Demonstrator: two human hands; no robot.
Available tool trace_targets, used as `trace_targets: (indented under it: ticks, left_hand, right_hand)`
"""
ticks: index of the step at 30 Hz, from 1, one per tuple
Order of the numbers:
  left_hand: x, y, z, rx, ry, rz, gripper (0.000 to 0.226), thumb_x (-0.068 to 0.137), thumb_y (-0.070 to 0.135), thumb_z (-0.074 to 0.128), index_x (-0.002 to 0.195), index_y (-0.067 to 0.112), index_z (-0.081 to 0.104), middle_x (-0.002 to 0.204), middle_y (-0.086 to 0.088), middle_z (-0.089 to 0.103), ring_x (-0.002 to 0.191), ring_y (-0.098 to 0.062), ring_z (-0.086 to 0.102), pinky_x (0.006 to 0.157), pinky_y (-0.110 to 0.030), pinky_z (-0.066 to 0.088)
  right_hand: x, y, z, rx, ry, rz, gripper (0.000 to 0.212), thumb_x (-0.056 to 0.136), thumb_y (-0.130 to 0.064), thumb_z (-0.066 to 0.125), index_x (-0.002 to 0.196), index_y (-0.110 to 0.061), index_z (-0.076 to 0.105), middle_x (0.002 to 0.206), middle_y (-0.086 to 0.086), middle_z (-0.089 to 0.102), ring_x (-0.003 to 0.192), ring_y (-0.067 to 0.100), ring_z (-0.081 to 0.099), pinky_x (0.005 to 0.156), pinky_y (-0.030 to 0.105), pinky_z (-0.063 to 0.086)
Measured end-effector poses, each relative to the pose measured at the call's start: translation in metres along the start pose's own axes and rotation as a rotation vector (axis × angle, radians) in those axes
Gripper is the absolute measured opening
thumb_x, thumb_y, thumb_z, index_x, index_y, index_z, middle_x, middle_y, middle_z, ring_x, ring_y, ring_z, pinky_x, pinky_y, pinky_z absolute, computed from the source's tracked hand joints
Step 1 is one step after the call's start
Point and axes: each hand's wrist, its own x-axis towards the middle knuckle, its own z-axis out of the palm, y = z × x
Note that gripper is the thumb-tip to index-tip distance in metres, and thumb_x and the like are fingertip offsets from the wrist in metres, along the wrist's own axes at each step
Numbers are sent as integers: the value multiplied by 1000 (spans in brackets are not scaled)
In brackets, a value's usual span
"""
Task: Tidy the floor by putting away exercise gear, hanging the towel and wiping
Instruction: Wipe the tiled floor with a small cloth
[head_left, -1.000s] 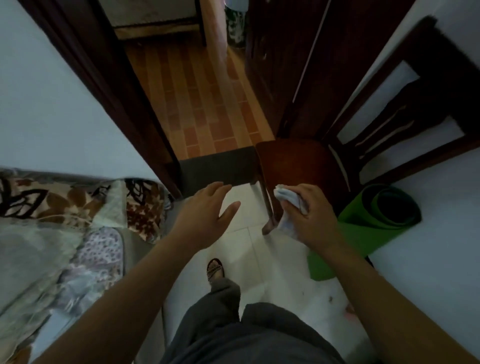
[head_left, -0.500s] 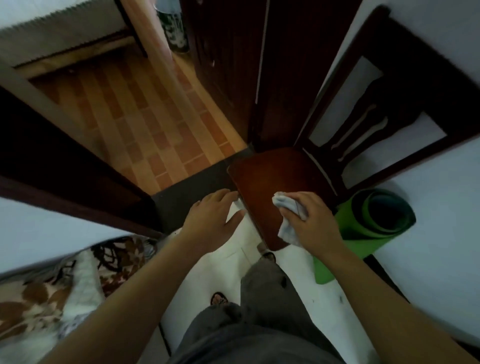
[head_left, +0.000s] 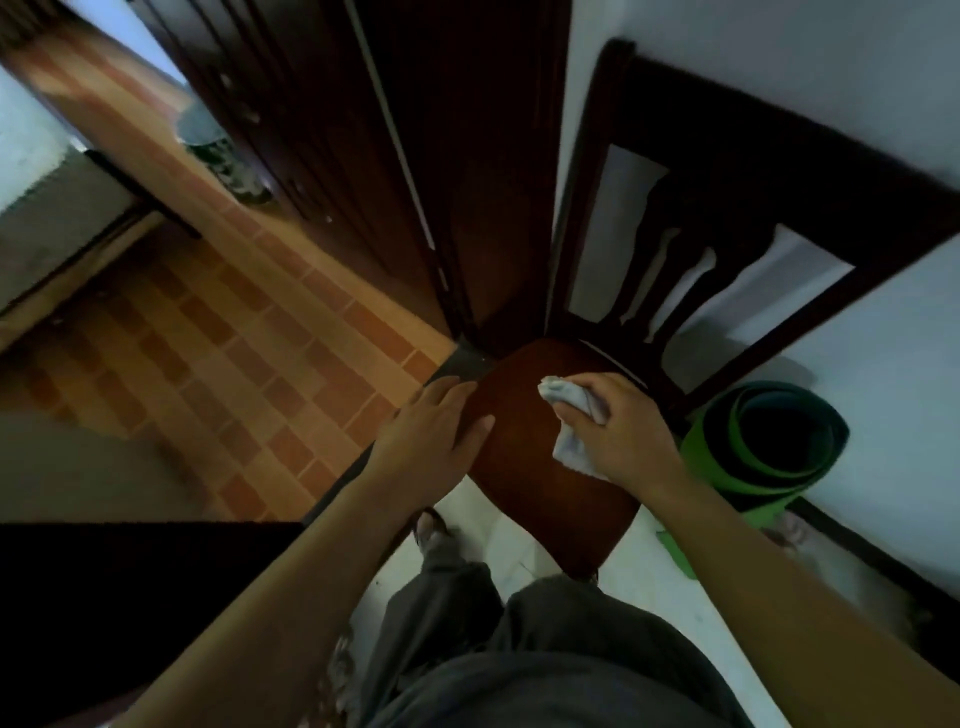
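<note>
Upright – rolled mat (head_left: 737, 457) (open end skyward)

The bare dark-red wooden chair seat (head_left: 524, 467) is bounded behind by its dark slatted backrest (head_left: 727, 218), on the right by an upright rolled green exercise mat (head_left: 769, 447), and on the left by a dark wooden door (head_left: 415, 156). Open orange brick-patterned floor (head_left: 234, 353) is seen beyond the doorway.

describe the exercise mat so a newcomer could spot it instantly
Find the dark wooden chair standing against the white wall. On the floor just to the right of its seat, propped against that wall, is the rolled yoga mat. It is the only bright green thing in view, its spiral end facing the camera.
</note>
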Motion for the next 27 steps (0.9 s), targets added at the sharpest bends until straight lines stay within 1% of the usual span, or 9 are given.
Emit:
trace_targets:
  ticks: [1, 4, 5, 8, 10, 15, 19, 22, 27]
  left_hand:
    - [15, -3, -4, 9, -12, 33, 56, 95, 50, 30, 143, 23, 29, 149, 0, 31, 132, -21, 34, 106, -46, 35]
    - [59, -11, -18, 25, -56, 131, 55, 96, 48, 33, 143, 21, 29, 149, -2, 31, 133, -21, 34, 107, -43, 35]
    - [73, -14, -22, 24, -75, 171, 55, 96, 48, 33, 143, 20, 29, 149, -3, 30, 133, -21, 34, 107, -43, 34]
    - [115, -23, -35, 28, -135, 306, 56, 95, 48, 34, 143, 20, 30, 151, -3, 29, 137, -22, 29, 110, -44, 30]
    - [139, -29, -41, 69, -175, 402, 56, 95, 49, 34, 143, 21, 30, 151, -2, 29, 138, -21, 28, 110, -45, 30]
    - [187, -34, -37, 180, -273, 541, 56, 95, 51, 33, 143, 22, 30, 151, 0, 28, 138, -20, 27, 110, -48, 30]
    - [209, -30, -15, 232, -348, 608, 55, 95, 49, 33, 144, 22, 29, 152, 0, 27, 139, -18, 26, 111, -44, 29]
    - [228, -30, 15, 263, -377, 636, 55, 95, 48, 34, 144, 22, 29, 151, 0, 28, 138, -18, 27, 110, -41, 29]
    - [266, -39, 91, 303, -441, 617, 55, 95, 49, 33, 143, 22, 28, 150, 0, 29, 137, -19, 30, 110, -41, 31]
  right_hand:
    - [6, 2, 0, -34, 26, 18, 28, 87, -42, 59, 111, -28, 62, 113, -10, 59, 100, 0, 54, 79, 11, 40]
    - [21, 0, 0, -131, 121, 98, 30, 88, -43, 56, 114, -27, 61, 115, -8, 58, 103, 7, 54, 87, 22, 44]
    - [24, -3, 0, -149, 159, 129, 31, 89, -43, 55, 114, -27, 61, 115, -8, 58, 103, 8, 54, 88, 24, 45]
    - [31, -14, 6, -187, 269, 220, 31, 89, -43, 55, 115, -26, 61, 113, -8, 58, 100, 7, 53, 82, 19, 40]
    - [35, -19, 14, -190, 339, 300, 33, 89, -42, 56, 115, -24, 60, 112, -5, 58, 96, 7, 52, 77, 15, 36]
    - [45, -17, 33, -121, 483, 420, 30, 88, -39, 58, 114, -23, 61, 112, -3, 61, 98, 11, 56, 82, 24, 44]
    - [47, 12, 45, -101, 492, 464, 33, 89, -42, 55, 115, -23, 59, 114, -4, 61, 101, 11, 57, 86, 31, 48]
    - [51, 47, 61, -91, 465, 519, 33, 89, -41, 56, 115, -21, 61, 113, -2, 61, 99, 12, 57, 85, 27, 46]
    - [65, 118, 98, -57, 401, 628, 28, 89, -37, 58, 113, -22, 60, 114, -3, 57, 96, 11, 56, 79, 20, 39]
